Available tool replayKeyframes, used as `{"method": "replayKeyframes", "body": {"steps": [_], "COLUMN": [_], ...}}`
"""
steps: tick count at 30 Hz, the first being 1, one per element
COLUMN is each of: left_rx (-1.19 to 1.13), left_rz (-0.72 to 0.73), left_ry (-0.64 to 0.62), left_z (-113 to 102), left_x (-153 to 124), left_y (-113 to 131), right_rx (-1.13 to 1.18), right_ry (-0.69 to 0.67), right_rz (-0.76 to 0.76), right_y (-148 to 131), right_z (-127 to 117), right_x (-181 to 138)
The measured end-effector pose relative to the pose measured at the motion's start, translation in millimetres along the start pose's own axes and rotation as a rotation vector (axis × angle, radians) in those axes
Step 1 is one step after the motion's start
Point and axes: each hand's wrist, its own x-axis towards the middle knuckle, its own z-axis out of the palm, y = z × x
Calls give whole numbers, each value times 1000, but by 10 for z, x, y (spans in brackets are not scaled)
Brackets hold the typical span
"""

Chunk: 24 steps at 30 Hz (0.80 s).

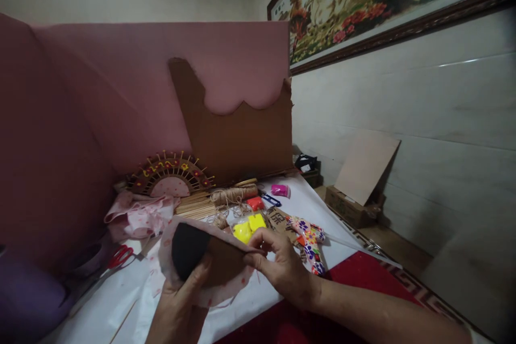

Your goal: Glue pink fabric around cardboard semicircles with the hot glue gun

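Note:
My left hand (181, 301) grips from below a rounded cardboard piece (226, 266) with a black patch (188, 255) and pink patterned fabric (209, 296) wrapped round its edge. My right hand (278, 263) pinches the fabric at the piece's upper right edge, fingers pressed together. The piece hangs just above the white table sheet (124, 301).
Red-handled scissors (119, 258) lie to the left. Behind the hands lie yellow clay (250, 226), a twine spool (234, 193), wooden sticks (197, 207), a flowered glue gun (310, 239), a decorated fan (169, 174) and pink fabric (137, 217). A brown cardboard cutout (242, 140) stands at the back.

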Motion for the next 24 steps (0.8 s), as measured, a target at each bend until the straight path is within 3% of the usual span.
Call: {"method": "replayKeyframes", "body": {"steps": [6, 24], "left_rx": [-4, -13], "left_rz": [-108, -175], "left_ry": [-3, 24], "left_z": [0, -18], "left_x": [2, 80], "left_y": [59, 24], "right_rx": [145, 133], "right_ry": [-107, -56], "right_rz": [158, 245], "right_y": [-8, 16], "right_z": [4, 31], "right_x": [-15, 15]}}
